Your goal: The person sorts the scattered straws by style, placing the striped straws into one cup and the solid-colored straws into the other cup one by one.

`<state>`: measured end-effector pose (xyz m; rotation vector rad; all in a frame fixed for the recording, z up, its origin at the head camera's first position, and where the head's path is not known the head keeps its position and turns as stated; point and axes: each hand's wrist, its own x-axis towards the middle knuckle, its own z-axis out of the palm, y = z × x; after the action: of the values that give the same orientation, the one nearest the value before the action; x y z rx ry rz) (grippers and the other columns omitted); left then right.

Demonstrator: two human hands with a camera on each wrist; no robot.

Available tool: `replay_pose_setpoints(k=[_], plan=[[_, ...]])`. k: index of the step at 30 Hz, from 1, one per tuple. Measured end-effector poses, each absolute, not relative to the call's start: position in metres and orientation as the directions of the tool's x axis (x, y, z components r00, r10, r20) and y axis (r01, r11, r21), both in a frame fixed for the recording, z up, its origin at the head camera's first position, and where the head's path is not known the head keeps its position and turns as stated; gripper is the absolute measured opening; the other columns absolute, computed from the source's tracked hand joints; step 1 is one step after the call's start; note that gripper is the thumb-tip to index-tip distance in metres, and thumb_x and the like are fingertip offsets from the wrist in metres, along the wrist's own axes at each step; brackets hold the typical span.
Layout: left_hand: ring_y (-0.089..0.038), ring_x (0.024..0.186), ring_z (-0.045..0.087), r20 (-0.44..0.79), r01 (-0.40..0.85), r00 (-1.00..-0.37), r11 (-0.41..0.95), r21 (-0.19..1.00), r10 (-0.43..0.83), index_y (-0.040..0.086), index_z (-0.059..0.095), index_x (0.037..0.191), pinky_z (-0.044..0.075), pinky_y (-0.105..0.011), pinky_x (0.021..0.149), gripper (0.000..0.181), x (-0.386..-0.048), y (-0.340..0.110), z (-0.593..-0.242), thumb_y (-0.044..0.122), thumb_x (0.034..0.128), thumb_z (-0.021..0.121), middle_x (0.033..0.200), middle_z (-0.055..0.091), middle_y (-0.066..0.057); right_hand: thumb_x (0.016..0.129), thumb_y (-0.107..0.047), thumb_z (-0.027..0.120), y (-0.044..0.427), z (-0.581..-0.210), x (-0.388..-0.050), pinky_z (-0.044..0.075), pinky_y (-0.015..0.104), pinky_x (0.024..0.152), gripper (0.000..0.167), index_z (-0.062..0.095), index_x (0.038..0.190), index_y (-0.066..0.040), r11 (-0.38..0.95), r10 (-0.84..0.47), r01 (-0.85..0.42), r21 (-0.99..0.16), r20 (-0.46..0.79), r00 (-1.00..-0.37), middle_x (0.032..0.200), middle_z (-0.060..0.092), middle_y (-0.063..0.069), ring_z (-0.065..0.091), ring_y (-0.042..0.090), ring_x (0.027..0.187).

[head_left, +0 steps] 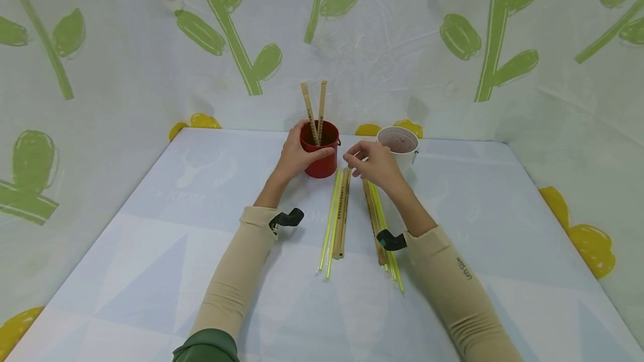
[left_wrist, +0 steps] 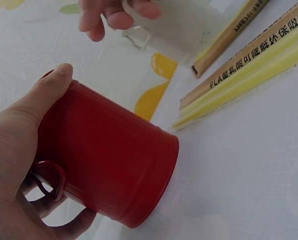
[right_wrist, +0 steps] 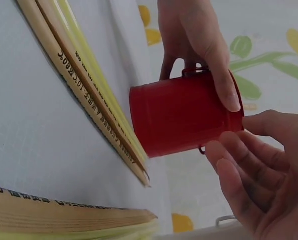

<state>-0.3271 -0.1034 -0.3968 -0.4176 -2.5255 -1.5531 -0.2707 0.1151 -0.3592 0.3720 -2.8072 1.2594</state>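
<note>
My left hand (head_left: 294,155) grips a small red bucket (head_left: 322,168) by its side, thumb across the front in the head view. Two brown paper-wrapped straws (head_left: 322,106) lean upright inside it. Beside the bucket is my right hand (head_left: 374,163), fingers loosely bent and nothing held. In the right wrist view its fingertips are close to the bucket's rim; whether they touch cannot be told. Below the hands lie two bunches: brown wrapped straws (head_left: 344,211) with yellow straws (head_left: 332,222) at left, and more brown straws (head_left: 374,222) with yellow straws (head_left: 397,275) at right.
A white bucket (head_left: 404,159) stands behind my right hand, partly covered by it. The pale patterned table (head_left: 166,272) ends at a back edge against a white sheet (head_left: 382,71) printed with green leaves and yellow flowers.
</note>
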Motion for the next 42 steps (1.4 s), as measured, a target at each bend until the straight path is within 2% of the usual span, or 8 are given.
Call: replay_pose_setpoints(k=[9, 15, 20, 25, 34, 42], plan=[[-0.020, 0.131, 0.043, 0.270, 0.312, -0.950, 0.422, 0.851, 0.159, 0.021, 0.031, 0.148, 0.048, -0.046, 0.105, 0.089, -0.326, -0.103, -0.395, 0.046, 0.0773, 0.081, 0.143, 0.043, -0.005, 0.095, -0.029, 0.065, 0.114, -0.364, -0.274, 0.060, 0.028, 0.062, 0.025, 0.068, 0.110, -0.009, 0.688, -0.208, -0.139, -0.713, -0.010, -0.978, 0.094, 0.072, 0.013, 0.074, 0.024, 0.074], [-0.020, 0.131, 0.043, 0.270, 0.313, -0.950, 0.423, 0.850, 0.159, 0.020, 0.031, 0.148, 0.048, -0.045, 0.104, 0.089, -0.325, -0.102, -0.395, 0.045, 0.0778, 0.080, 0.144, 0.043, -0.005, 0.095, -0.029, 0.065, 0.114, -0.367, -0.275, 0.061, 0.034, 0.067, 0.026, 0.067, 0.112, -0.009, 0.716, -0.196, -0.048, -0.697, -0.135, -0.971, 0.097, 0.072, 0.014, 0.073, 0.026, 0.076], [-0.020, 0.131, 0.044, 0.268, 0.308, -0.951, 0.426, 0.851, 0.152, 0.021, 0.031, 0.148, 0.048, -0.045, 0.104, 0.089, -0.326, -0.102, -0.396, 0.047, 0.0777, 0.080, 0.143, 0.043, -0.004, 0.095, -0.027, 0.065, 0.113, -0.371, -0.275, 0.061, 0.032, 0.069, 0.026, 0.065, 0.114, -0.009, 0.733, -0.185, 0.016, -0.680, -0.222, -0.957, 0.097, 0.070, 0.013, 0.072, 0.024, 0.075], [-0.019, 0.131, 0.043, 0.260, 0.300, -0.954, 0.425, 0.854, 0.151, 0.023, 0.031, 0.148, 0.049, -0.044, 0.103, 0.089, -0.326, -0.102, -0.396, 0.047, 0.0774, 0.080, 0.144, 0.043, -0.004, 0.094, -0.024, 0.064, 0.113, -0.375, -0.275, 0.061, 0.030, 0.069, 0.025, 0.066, 0.114, -0.008, 0.745, -0.198, 0.030, -0.667, -0.264, -0.944, 0.095, 0.069, 0.013, 0.070, 0.024, 0.073], [-0.019, 0.131, 0.044, 0.264, 0.303, -0.953, 0.425, 0.853, 0.148, 0.022, 0.031, 0.148, 0.048, -0.044, 0.104, 0.089, -0.325, -0.102, -0.394, 0.045, 0.0777, 0.081, 0.143, 0.043, -0.004, 0.093, -0.022, 0.067, 0.111, -0.381, -0.273, 0.060, 0.028, 0.063, 0.023, 0.066, 0.111, -0.007, 0.779, -0.242, 0.015, -0.627, -0.321, -0.916, 0.081, 0.068, 0.012, 0.066, 0.020, 0.064], [-0.020, 0.132, 0.043, 0.263, 0.304, -0.953, 0.435, 0.848, 0.152, 0.022, 0.030, 0.148, 0.049, -0.044, 0.103, 0.090, -0.325, -0.103, -0.395, 0.046, 0.0778, 0.080, 0.145, 0.042, -0.005, 0.091, -0.021, 0.069, 0.104, -0.382, -0.270, 0.059, 0.025, 0.061, 0.024, 0.063, 0.110, -0.008, 0.803, -0.183, 0.079, -0.591, -0.372, -0.910, 0.085, 0.066, 0.011, 0.066, 0.019, 0.064]])
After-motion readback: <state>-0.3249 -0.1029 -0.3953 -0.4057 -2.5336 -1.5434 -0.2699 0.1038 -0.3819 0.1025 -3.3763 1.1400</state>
